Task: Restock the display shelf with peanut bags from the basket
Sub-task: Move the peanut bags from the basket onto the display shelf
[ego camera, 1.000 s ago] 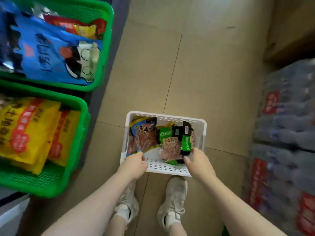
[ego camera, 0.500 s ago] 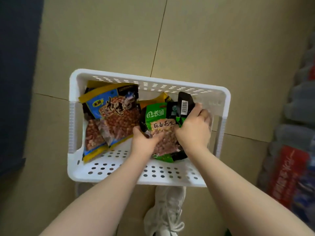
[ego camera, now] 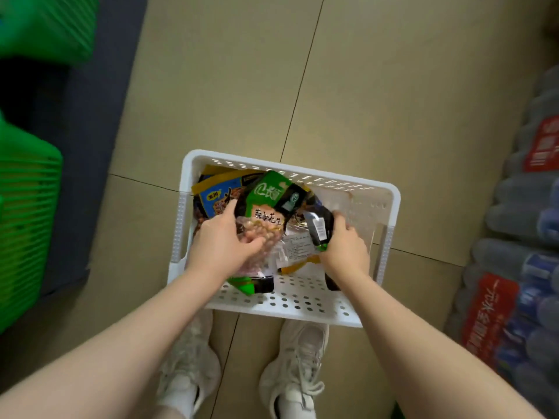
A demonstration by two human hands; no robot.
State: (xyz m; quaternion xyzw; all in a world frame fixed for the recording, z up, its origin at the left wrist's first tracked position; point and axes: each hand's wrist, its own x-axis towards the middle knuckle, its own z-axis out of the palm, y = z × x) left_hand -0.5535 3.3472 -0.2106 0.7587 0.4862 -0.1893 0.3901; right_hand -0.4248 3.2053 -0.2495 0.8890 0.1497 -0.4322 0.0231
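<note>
A white perforated basket point(ego camera: 302, 306) sits on the floor in front of my feet. My left hand point(ego camera: 222, 243) grips a green peanut bag point(ego camera: 266, 204), which is tilted up off the pile. My right hand point(ego camera: 343, 246) holds a second, black-backed bag point(ego camera: 317, 229) by its edge, barcode side up. A blue and yellow peanut bag point(ego camera: 213, 196) lies at the basket's left, partly hidden under the green one. Another bag with a yellow edge point(ego camera: 295, 261) lies beneath both hands.
Green plastic crates point(ego camera: 27, 219) of the display shelf stand at the left, another point(ego camera: 51, 22) at the top left. Shrink-wrapped packs of water bottles point(ego camera: 514, 267) are stacked along the right. Beige tiled floor point(ego camera: 363, 86) stretches beyond the basket.
The two hands have parted: the left lifted the green bag up and toward the left, while the right pulled the black-backed bag off to the right. The view pulled back from the basket.
</note>
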